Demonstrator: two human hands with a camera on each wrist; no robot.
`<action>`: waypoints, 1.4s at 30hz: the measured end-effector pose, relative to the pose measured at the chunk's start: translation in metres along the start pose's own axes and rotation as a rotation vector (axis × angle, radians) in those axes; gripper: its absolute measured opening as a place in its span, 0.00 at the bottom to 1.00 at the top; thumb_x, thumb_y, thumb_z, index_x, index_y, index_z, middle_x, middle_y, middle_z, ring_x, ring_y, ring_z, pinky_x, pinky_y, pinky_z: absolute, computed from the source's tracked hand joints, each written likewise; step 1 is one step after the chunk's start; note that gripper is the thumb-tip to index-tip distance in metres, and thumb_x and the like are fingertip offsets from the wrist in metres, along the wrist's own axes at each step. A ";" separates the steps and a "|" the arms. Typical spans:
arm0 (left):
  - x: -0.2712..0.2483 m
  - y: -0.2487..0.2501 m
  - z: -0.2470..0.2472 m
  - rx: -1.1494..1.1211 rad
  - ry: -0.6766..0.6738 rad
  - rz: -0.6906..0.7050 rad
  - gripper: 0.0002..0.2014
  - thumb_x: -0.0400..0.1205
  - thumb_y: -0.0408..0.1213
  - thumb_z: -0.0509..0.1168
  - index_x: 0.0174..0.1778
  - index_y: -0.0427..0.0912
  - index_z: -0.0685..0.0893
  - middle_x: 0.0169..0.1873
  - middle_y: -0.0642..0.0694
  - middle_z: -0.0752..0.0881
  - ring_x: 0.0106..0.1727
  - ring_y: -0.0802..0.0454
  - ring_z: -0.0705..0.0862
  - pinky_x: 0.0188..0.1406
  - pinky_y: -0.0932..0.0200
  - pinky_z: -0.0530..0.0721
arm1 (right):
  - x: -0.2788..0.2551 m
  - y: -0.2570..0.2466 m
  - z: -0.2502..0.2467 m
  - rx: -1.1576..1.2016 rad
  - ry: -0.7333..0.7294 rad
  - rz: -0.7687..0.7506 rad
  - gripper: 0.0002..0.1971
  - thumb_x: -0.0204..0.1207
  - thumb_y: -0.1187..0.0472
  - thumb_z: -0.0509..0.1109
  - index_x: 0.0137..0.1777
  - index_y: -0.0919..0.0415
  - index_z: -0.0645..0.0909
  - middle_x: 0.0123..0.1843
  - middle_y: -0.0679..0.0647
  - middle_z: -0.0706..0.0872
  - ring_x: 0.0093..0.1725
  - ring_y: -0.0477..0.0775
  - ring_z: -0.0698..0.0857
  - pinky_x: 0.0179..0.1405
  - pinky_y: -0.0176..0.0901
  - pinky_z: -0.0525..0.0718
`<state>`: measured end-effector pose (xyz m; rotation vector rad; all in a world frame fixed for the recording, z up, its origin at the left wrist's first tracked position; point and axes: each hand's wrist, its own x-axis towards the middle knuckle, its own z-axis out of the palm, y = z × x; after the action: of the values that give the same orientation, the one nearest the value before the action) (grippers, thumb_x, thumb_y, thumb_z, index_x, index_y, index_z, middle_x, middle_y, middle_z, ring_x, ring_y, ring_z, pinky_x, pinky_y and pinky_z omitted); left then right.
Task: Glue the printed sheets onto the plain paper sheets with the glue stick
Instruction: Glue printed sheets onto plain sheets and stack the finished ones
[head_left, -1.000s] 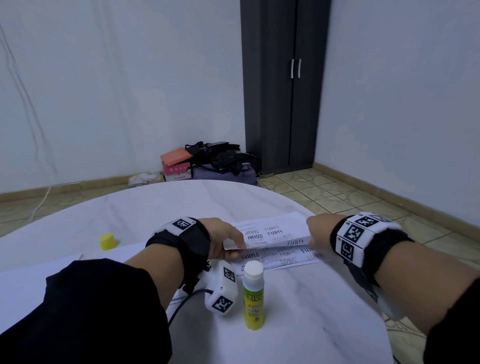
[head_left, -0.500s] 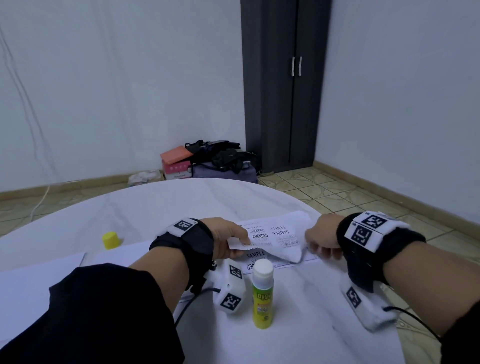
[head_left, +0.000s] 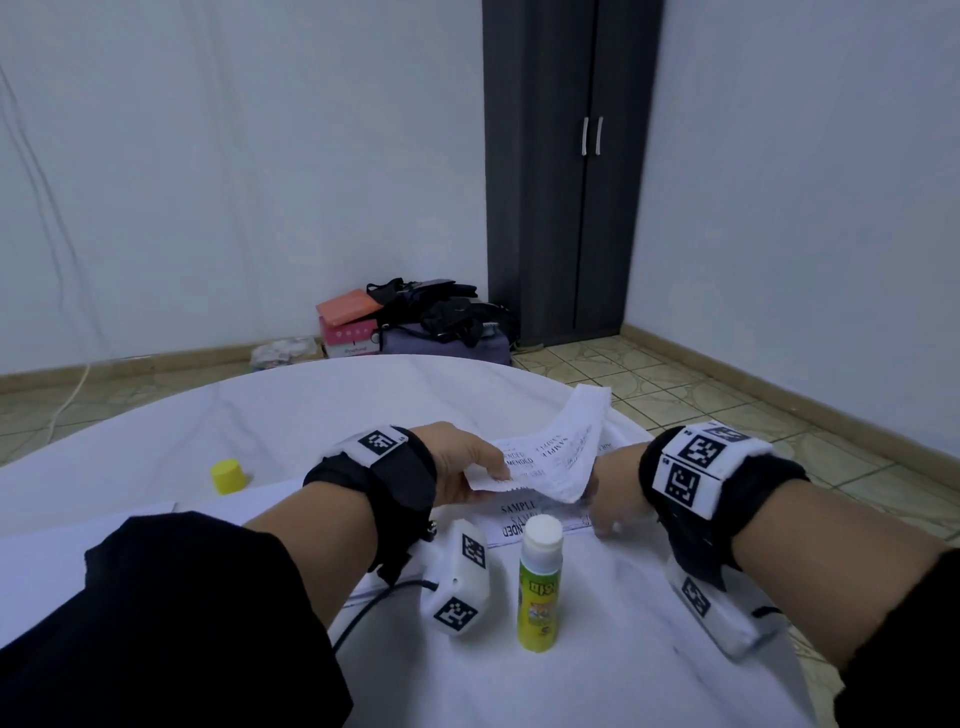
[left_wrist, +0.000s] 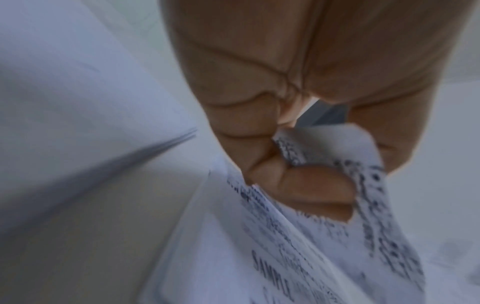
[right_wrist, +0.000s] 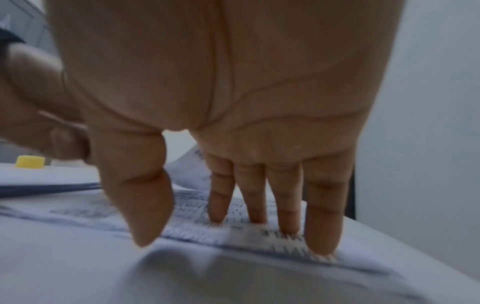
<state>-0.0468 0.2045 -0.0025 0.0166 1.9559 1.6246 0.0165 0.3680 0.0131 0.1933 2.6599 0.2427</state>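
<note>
The printed sheet looks thin and floppy, so we judge it best held by its edge. Our left hand pinches its near corner, lifting it off the table. Our right hand lies open, straight fingers pressing the printed stack behind the glue stick.

Glue stick stood upright on counter between both wrists, just before printed sheets; yellow cap sat far left, bare counter beyond.
</note>
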 end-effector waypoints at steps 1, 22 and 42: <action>-0.005 0.000 -0.003 -0.008 0.031 0.030 0.07 0.74 0.16 0.64 0.40 0.31 0.83 0.45 0.36 0.86 0.37 0.46 0.85 0.25 0.63 0.85 | -0.004 -0.003 0.001 -0.009 -0.014 0.016 0.22 0.75 0.53 0.69 0.67 0.58 0.78 0.60 0.54 0.84 0.51 0.53 0.82 0.51 0.42 0.80; -0.212 -0.113 -0.094 0.242 0.110 -0.053 0.25 0.66 0.21 0.69 0.59 0.40 0.85 0.55 0.41 0.89 0.53 0.41 0.88 0.47 0.51 0.89 | -0.092 -0.047 0.042 0.677 0.069 0.006 0.28 0.59 0.47 0.82 0.57 0.60 0.84 0.43 0.56 0.82 0.42 0.57 0.80 0.47 0.45 0.79; -0.261 -0.123 -0.086 1.361 0.209 -0.169 0.31 0.80 0.56 0.64 0.79 0.59 0.65 0.73 0.45 0.69 0.75 0.46 0.66 0.66 0.59 0.70 | -0.131 -0.130 0.008 0.645 0.334 -0.247 0.14 0.75 0.50 0.69 0.41 0.63 0.81 0.36 0.58 0.79 0.30 0.54 0.75 0.32 0.40 0.72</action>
<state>0.1738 0.0005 0.0049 0.2067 2.7314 -0.0390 0.1240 0.2191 0.0361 0.0210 2.9648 -0.7296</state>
